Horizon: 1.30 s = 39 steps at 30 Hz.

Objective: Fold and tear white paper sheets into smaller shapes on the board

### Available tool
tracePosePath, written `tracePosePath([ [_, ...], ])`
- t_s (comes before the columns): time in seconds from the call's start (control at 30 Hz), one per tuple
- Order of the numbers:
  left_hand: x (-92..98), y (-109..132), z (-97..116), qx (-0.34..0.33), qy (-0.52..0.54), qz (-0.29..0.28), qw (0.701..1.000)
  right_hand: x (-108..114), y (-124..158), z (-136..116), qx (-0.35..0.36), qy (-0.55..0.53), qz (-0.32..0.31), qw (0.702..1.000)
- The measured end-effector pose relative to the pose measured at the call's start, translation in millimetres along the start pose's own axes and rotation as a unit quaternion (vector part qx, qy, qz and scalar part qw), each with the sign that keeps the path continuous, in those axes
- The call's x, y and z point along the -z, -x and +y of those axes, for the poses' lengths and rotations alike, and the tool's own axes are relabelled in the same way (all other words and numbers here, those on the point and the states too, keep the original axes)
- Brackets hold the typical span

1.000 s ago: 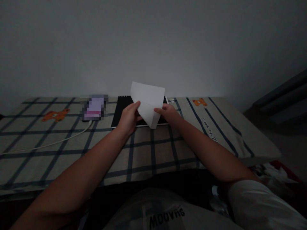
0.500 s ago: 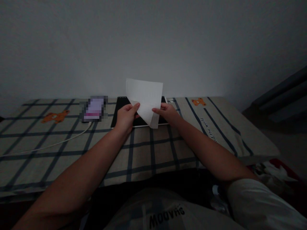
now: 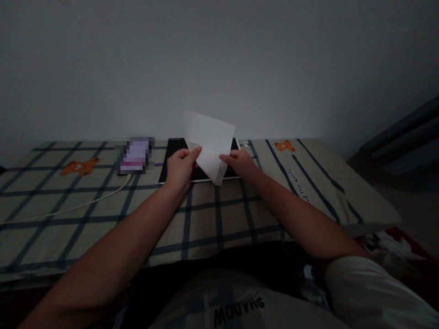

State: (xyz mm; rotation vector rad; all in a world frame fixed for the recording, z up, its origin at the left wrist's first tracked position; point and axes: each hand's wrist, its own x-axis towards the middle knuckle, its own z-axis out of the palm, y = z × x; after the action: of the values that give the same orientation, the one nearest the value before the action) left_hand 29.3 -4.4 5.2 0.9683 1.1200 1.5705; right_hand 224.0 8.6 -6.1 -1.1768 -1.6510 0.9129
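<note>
A folded sheet of white paper is held up between both hands, its lower end narrowing to a folded point. My left hand pinches its left edge between thumb and fingers. On the opposite edge, my right hand grips the paper, thumb in front and fingers partly hidden behind. Under and behind the paper lies a black spiral-topped pad with a white lower edge, partly covered by the hands.
A checked cloth with printed bears covers the table. To the left lies a blurred-out phone with a white cable. The wall rises directly behind. A red container with white crumpled stuff stands low at right.
The paper has tilted clockwise, its upper right corner dropping slightly, and its lower flap has turned inward. Both hands keep their hold and have barely shifted.
</note>
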Motion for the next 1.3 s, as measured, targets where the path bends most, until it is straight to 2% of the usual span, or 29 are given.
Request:
tracePosePath([
  [0.07,0.1,1,2,0.026,0.021,-0.029,0.999,0,-1,1,0.004,-0.011,0.007,1.000],
  [0.2,0.5,0,4,0.094,0.029,-0.129,0.987,0,-3,7,-0.010,-0.045,0.025,0.999],
  [0.27,1.1,-1,1,0.114,0.016,-0.148,0.982,-1,-4,9,-0.015,-0.065,0.025,0.997],
  [0.47,3.4,-6,-6,0.100,0.019,-0.108,0.989,-4,-2,3,-0.027,-0.162,-0.001,0.986],
  [0.6,1.3,-4,-7,0.082,0.005,-0.071,0.994,-3,-3,0,-0.036,-0.134,0.015,0.990],
  [0.77,-1.2,2,-5,0.064,-0.029,-0.073,0.995,-2,-5,3,-0.037,-0.126,0.021,0.991],
  [0.9,1.2,0,0,0.071,0.008,-0.093,0.993,-1,-4,4,-0.018,-0.111,0.003,0.994],
  [1.1,6.0,-9,4,0.060,0.052,-0.081,0.994,1,-1,4,-0.005,-0.055,-0.011,0.998],
  [1.3,6.1,-10,-3,0.044,0.043,-0.035,0.997,-1,-2,3,-0.007,-0.078,0.008,0.997],
])
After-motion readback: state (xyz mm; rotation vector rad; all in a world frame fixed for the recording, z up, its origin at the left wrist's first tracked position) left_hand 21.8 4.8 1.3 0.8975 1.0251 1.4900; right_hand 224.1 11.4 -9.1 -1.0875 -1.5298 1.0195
